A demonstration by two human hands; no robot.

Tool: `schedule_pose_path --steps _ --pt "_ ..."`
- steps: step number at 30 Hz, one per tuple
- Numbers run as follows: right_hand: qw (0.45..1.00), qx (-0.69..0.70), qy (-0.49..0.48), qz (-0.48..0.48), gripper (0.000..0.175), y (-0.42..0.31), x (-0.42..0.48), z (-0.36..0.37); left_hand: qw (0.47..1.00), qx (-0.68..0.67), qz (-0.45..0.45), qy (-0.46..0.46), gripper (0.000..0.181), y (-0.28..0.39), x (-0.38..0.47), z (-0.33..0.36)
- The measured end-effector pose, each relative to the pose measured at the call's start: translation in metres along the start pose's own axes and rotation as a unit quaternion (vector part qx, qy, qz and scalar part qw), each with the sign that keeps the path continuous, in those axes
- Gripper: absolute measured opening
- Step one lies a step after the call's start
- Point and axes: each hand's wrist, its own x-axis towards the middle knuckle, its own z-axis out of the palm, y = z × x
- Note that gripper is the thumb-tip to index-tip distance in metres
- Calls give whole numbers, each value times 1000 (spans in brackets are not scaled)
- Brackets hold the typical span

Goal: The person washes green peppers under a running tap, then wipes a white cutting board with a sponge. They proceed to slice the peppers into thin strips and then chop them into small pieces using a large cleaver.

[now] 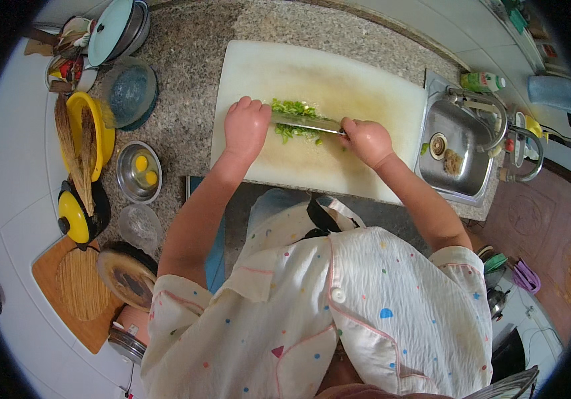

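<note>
A kitchen knife (310, 122) lies across a heap of chopped green vegetable (293, 108) on a large white cutting board (360, 85). Its handle is wrapped in my right hand (369, 141). At the blade's far end, my left hand (248, 124) is curled and appears to grip the tip; its fingers are partly hidden. Green pieces lie on both sides of the blade, and a few bits are scattered near its handle end.
Right of the board is a steel sink (457, 144) with a curved faucet (502, 119). To the left stand a steel bowl (122, 172) with two cracked eggs (145, 169), a glass bowl (128, 92), a yellow basin (108, 144) and a yellow-lidded pot (73, 212).
</note>
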Motion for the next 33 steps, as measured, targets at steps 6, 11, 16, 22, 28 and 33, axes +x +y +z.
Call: schedule_pose_path --steps 6,11,16,22,28,33 --pt "999 -11 -35 8 21 -20 2 -33 997 -53 -11 -61 5 -25 0 7" --pt "996 7 -88 20 23 -51 -8 -47 988 -135 9 -71 5 -32 -14 -10" --pt "999 1 -37 2 22 -17 -15 3 998 -60 15 -24 9 -4 -16 -9" --pt "999 19 -44 16 23 -26 -11 -12 995 -86 13 -46 8 -18 -8 -8" --pt "997 -15 -73 26 23 -33 3 -37 993 -105 -4 -49 6 -27 -1 -5" --pt "1000 0 -13 0 25 -7 -10 6 999 -42 8 9 7 -4 -6 2"
